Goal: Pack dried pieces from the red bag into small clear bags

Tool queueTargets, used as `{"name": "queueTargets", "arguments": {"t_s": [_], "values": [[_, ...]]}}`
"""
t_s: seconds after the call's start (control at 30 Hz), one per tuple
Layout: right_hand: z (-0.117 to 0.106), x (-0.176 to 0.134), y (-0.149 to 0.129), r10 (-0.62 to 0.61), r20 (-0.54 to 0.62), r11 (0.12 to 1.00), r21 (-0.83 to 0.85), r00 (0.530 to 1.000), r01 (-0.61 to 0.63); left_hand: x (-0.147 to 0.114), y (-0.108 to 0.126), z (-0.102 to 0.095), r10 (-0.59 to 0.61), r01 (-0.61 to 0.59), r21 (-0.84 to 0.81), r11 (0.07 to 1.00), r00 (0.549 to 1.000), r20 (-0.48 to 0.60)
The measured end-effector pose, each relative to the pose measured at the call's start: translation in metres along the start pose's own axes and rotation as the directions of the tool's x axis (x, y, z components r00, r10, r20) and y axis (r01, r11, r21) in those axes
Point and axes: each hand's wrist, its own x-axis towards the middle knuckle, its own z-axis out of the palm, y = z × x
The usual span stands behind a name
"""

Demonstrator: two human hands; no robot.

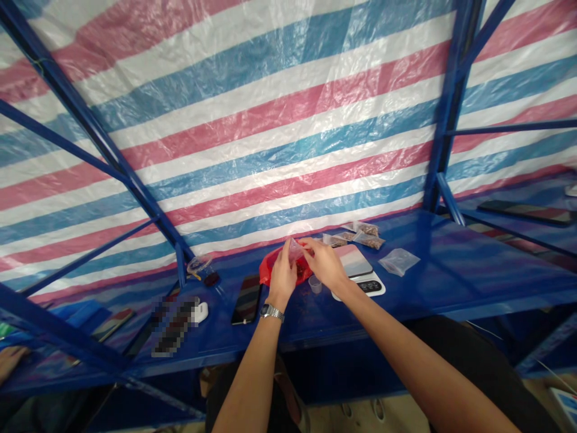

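Observation:
Between my two hands is a small clear plastic bag (296,248), held upright over a red plastic bag (267,268). My left hand (283,273), with a metal watch on the wrist, pinches its left side. On the other side, the fingers of my right hand (323,260) close on its edge. Dark contents show inside the red bag, too small to make out. Just below my right hand stands a small clear cup (315,284). A white kitchen scale (356,263) lies to the right, partly covered by my right forearm.
Several filled clear bags (368,239) lie behind the scale, and a flat clear bag (399,261) is to its right. A dark phone (246,299) lies left of the red bag, with a white earbud case (201,311) farther left. Blue metal posts (444,132) frame the shelf. Another person's hand (11,362) shows at far left.

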Motion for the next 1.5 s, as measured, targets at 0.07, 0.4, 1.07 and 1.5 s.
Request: {"name": "queueTargets", "arguments": {"t_s": [0.07,0.4,1.07,1.5], "values": [[0.002,-0.001,0.000,-0.021,-0.026,1.000,0.012,0.999,0.022,0.001,-0.001,-0.001,0.011,-0.011,-0.011,1.000,1.000,-0.007],[-0.105,0.006,0.056,0.300,-0.327,0.907,-0.193,0.896,-0.374,-0.002,0.019,-0.014,0.152,-0.124,0.205,0.971,0.980,-0.129],[-0.107,0.017,0.135,0.469,-0.033,0.568,-0.755,0.883,-0.329,-0.005,0.029,-0.023,0.102,-0.048,0.189,0.981,0.953,-0.286],[-0.086,-0.004,0.030,-0.348,-0.059,0.934,-0.103,0.935,0.341,0.001,0.043,-0.001,-0.208,0.255,-0.654,0.712,0.966,0.151]]}}
